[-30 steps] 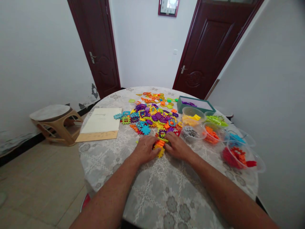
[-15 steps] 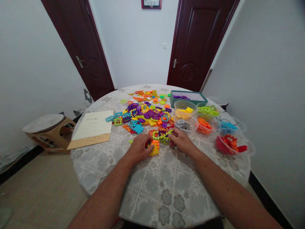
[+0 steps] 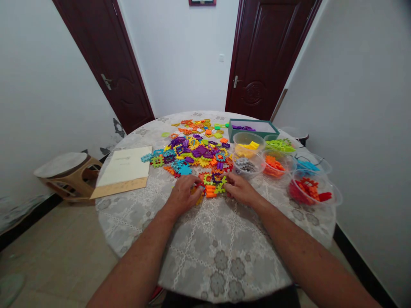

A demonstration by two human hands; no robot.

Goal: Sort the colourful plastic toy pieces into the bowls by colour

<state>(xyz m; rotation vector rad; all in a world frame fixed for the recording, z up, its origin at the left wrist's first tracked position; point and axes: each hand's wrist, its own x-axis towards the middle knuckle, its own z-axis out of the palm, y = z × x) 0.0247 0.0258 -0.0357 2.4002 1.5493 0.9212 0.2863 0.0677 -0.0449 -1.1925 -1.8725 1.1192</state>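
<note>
My left hand (image 3: pixel 182 194) is closed at the near edge of the pile, its thumb and fingers on a yellow toothed plastic building piece (image 3: pixel 199 200) that they partly cover. Bits of red and blue show by those fingertips. My right hand (image 3: pixel 240 189) pinches a lime-green toothed building piece (image 3: pixel 221 185). Between the hands lies an orange ribbed piece (image 3: pixel 210 191). Just beyond them spreads a heap of mixed building pieces (image 3: pixel 201 152) in purple, blue, yellow and other colours.
Clear plastic tubs of sorted pieces stand at the right, among them a grey-filled tub (image 3: pixel 247 166) and a red-filled tub (image 3: pixel 310 190). Behind them is a green box (image 3: pixel 236 136) with purple pieces. A paper sheet (image 3: pixel 123 167) lies at the left; a stool (image 3: pixel 66 166) stands beyond the table.
My left hand has shifted slightly left with the yellow piece, and the orange piece shows more fully. My right hand has moved a little left with the lime-green piece. The view has tilted slightly.
</note>
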